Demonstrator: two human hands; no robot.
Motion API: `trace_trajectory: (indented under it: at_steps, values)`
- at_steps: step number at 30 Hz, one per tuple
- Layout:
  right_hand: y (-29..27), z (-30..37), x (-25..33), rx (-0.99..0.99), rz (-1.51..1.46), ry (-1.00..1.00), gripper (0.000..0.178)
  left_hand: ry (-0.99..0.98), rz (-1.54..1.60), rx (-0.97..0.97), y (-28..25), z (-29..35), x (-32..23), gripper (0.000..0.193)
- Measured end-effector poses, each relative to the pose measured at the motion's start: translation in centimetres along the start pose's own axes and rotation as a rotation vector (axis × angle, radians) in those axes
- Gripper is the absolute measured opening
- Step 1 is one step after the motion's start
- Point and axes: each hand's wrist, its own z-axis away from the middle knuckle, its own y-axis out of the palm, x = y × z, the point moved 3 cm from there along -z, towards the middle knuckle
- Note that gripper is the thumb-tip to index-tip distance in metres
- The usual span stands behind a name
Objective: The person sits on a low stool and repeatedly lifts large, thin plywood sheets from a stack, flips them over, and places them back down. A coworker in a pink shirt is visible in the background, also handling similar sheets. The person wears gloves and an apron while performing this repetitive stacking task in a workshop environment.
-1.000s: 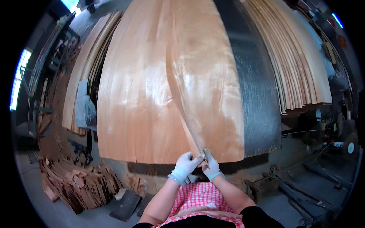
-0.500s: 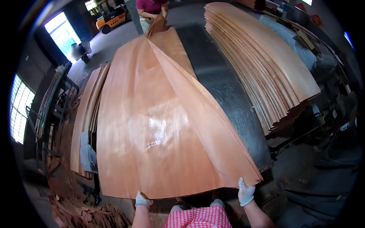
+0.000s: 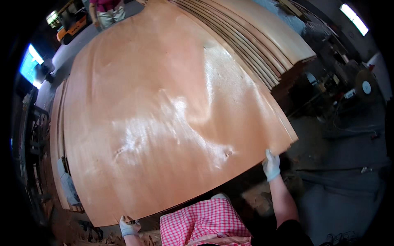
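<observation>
A wide, thin reddish-tan wood veneer sheet (image 3: 135, 90) spreads out before me, shiny in patches and slightly wavy. My left hand (image 3: 129, 227), in a white glove, is closed on its near edge close to the left corner. Farther right, my right hand (image 3: 271, 165), also gloved in white, grips the same edge near the right corner, thumb on top and fingers hidden beneath. The sheet's right side reaches to the stacked veneer beside it. What lies under the sheet is hidden.
A layered veneer stack (image 3: 262, 37) stands at the right, and a narrower stack (image 3: 57, 139) at the left. Another person (image 3: 108, 12) is at the far end. An orange forklift (image 3: 74, 28) is parked far left. Machinery (image 3: 349, 88) and cables occupy the right.
The folded-over right part of the sheet now lies spread out, covering the dark surface. My right hand has risen with its edge. My view has turned, and the other person appears farther left.
</observation>
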Motion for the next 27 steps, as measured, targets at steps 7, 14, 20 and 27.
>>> trace_trajectory:
  at_steps: [7,14,20,27]
  values:
    - [-4.9,-5.9,-6.2,-0.008,-0.197,0.219,0.056,0.146,-0.032,0.389,-0.2,-1.9,0.6,0.028]
    - [-1.7,-2.8,-8.4,-0.084,-0.069,0.434,0.05,0.12,0.175,0.356,0.0,-5.7,-1.6,0.033]
    - [0.8,-1.9,-8.1,-0.179,0.493,0.305,0.04,0.063,0.113,0.354,0.1,-6.3,-2.2,0.042]
    - [0.2,-6.1,-9.9,-0.238,0.329,0.16,0.037,0.037,0.19,0.563,2.4,0.9,2.4,0.038]
